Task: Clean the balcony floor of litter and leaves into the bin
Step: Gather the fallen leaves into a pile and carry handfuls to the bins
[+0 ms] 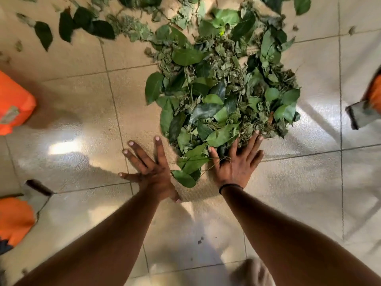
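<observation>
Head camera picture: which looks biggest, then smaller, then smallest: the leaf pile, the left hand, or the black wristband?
1. Leaf pile: by far the biggest, spread over several floor tiles.
2. Left hand: much smaller, flat on the floor with fingers spread, beside the pile.
3. Black wristband: smallest, a thin loop on the other wrist.

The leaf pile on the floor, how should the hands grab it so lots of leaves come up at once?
Probably scoop the leaf pile from its near bottom edge, one hand each side. It is loose and heaped, so pinching the top would lift few leaves. The right hand already touches that edge; the left hand lies flat on the tiled floor beside it.
</observation>
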{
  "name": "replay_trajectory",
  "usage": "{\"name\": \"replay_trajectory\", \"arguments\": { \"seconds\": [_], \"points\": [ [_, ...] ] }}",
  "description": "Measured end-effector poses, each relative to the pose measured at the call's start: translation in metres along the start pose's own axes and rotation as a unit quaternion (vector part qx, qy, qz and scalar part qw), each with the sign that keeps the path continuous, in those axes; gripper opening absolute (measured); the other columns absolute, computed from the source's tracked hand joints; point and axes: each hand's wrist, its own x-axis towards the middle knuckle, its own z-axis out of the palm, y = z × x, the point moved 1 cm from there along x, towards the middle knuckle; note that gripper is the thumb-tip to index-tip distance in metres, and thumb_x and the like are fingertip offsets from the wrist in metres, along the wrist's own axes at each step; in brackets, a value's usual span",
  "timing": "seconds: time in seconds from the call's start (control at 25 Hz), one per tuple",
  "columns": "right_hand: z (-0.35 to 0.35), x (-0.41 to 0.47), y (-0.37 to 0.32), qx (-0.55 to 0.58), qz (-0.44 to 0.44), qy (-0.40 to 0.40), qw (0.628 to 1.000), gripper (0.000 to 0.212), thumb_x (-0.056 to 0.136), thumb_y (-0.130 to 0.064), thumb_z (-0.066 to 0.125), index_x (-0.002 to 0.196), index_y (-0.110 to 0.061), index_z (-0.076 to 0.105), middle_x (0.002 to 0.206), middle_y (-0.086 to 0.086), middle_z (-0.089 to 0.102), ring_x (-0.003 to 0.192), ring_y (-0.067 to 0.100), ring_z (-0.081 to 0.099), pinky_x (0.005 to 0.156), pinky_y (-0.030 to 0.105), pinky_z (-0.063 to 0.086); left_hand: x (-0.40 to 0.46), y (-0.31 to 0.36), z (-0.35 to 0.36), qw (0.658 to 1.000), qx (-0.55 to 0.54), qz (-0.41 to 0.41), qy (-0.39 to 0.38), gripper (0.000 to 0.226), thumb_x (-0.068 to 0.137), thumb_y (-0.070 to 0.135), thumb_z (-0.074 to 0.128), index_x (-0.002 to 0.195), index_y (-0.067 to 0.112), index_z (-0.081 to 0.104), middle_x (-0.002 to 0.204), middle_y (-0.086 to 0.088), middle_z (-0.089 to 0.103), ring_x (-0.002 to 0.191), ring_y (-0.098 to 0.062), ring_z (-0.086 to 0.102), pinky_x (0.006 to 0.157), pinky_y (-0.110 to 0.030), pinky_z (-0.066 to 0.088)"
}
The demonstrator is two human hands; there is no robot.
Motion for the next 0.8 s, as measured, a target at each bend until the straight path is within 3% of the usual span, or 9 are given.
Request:
{"name": "replay_trajectory", "arguments": {
  "seconds": [0.2,0.44,0.56,0.64,0.72,0.8],
  "points": [
    [-0.016,-0.001,-0.003,-0.027,0.001,-0.077,0.997,0.093,0.084,-0.086,0.007,0.156,-0.03,0.026,0.163,0.02,-0.018,0.151,0.037,-0.017,0.12,0.061,0.001,-0.007,0.003,-0.004,0.997,-0.066,0.021,0.034,0.188,0.025,0.05,0.101,0.143,0.031,-0.044,0.146,-0.029,-0.049,0.136,-0.056,-0.038,0.099,-0.089,0.002],
    [-0.013,-0.005,-0.007,0.022,0.011,-0.036,0.999,0.087,0.086,-0.086,0.007,0.157,-0.035,0.009,0.162,0.014,-0.028,0.149,0.032,-0.025,0.121,0.058,-0.004,-0.002,0.002,-0.004,0.998,-0.063,0.017,-0.004,0.188,0.029,0.044,0.102,0.119,0.031,-0.063,0.119,-0.031,-0.067,0.118,-0.055,-0.054,0.098,-0.087,-0.002],
    [-0.022,-0.002,-0.013,0.056,0.02,-0.048,0.997,0.086,0.088,-0.083,0.021,0.158,-0.035,0.01,0.165,0.016,-0.016,0.152,0.035,-0.014,0.121,0.059,0.004,-0.006,0.001,-0.007,0.997,-0.071,0.005,0.001,0.188,0.028,0.046,0.101,0.118,0.03,-0.063,0.118,-0.03,-0.068,0.117,-0.054,-0.055,0.099,-0.087,-0.001],
    [-0.043,0.002,-0.012,0.088,0.014,-0.056,0.994,0.084,0.091,-0.073,0.041,0.158,-0.037,0.006,0.165,0.019,0.003,0.152,0.038,0.006,0.119,0.059,0.021,-0.009,0.0,-0.005,0.998,-0.069,0.002,-0.003,0.189,0.027,0.046,0.101,0.117,0.03,-0.064,0.116,-0.03,-0.069,0.116,-0.055,-0.055,0.099,-0.087,-0.001],
    [-0.081,0.011,-0.016,0.128,0.014,-0.054,0.99,0.09,0.091,-0.048,0.063,0.157,-0.038,0.002,0.158,0.024,0.021,0.143,0.042,0.029,0.108,0.056,0.041,-0.007,0.003,-0.005,0.998,-0.064,0.01,-0.012,0.186,0.032,0.048,0.101,0.117,0.027,-0.064,0.115,-0.032,-0.068,0.116,-0.057,-0.054,0.102,-0.085,0.001],
    [-0.131,0.02,-0.031,0.11,-0.009,-0.058,0.992,0.092,0.085,-0.021,0.07,0.156,-0.033,0.013,0.151,0.025,0.032,0.133,0.042,0.042,0.101,0.054,0.048,-0.014,0.005,-0.011,0.995,-0.098,0.003,-0.009,0.18,0.042,0.051,0.098,0.12,0.026,-0.062,0.122,-0.036,-0.063,0.122,-0.06,-0.049,0.104,-0.082,0.001]
  ]
}}
